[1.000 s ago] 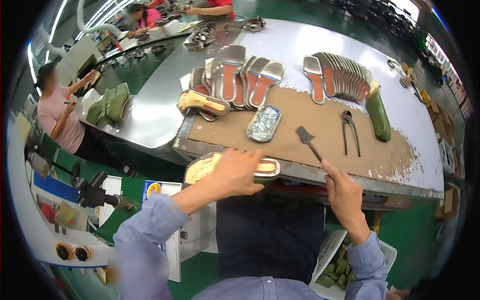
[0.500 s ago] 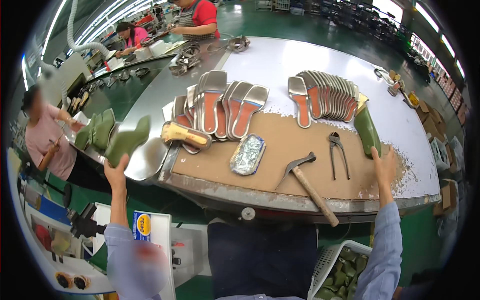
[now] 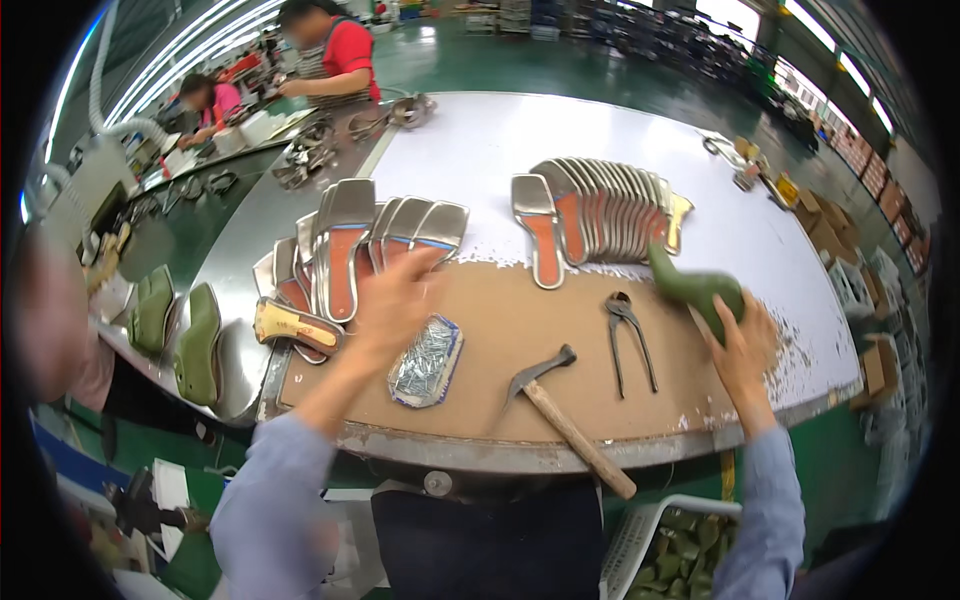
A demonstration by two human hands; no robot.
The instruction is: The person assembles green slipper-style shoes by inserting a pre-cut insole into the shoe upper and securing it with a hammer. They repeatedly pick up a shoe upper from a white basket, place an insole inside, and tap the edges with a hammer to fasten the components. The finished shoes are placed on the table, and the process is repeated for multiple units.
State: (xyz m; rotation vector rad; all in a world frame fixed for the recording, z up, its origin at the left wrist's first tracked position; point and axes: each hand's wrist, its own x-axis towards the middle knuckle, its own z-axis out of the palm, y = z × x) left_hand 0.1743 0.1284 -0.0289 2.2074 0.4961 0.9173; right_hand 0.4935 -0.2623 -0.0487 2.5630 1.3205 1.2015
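Observation:
My right hand (image 3: 744, 352) grips a green shoe last (image 3: 700, 290), tilted above the right side of the table. My left hand (image 3: 395, 305), blurred by motion, passes over the left insoles with fingers stretched out and nothing seen in it. Beneath it lie several insoles (image 3: 343, 270) with silver-grey fronts and orange-brown heels. Near its wrist, a small tray of nails (image 3: 427, 362) sits on the brown board. A second row of similar insoles (image 3: 600, 215) stands fanned out near the right hand. Two green lasts (image 3: 199, 345) rest on the metal surface at the left.
A hammer (image 3: 572, 425) crosses the table's front edge, with pincers (image 3: 630, 342) behind it. A yellowish last-shaped piece (image 3: 297, 325) lies by the left insoles. A white basket (image 3: 628, 545) of green lasts stands below right. Co-workers (image 3: 345, 60) are beyond the table.
My left hand has let go of a green last on the left metal surface and moved right, over the insoles. My right hand has tilted its last. The view has shifted.

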